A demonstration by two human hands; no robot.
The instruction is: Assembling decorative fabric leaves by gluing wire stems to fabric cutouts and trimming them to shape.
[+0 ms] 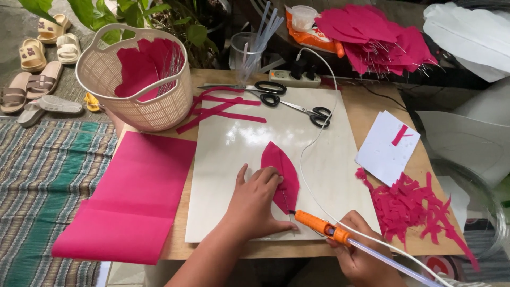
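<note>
A pink leaf-shaped piece of fabric lies on a pale square tile. My left hand presses flat on the lower part of the pink piece. In my right hand is an orange glue gun with a clear glue stick trailing from its back. Its tip touches the bottom point of the pink piece. A white cord runs from the gun up across the tile.
Two pairs of black-handled scissors and pink strips lie at the tile's far edge. A cream basket with pink pieces stands at left, a pink sheet below it. Pink scraps and white paper are on the right.
</note>
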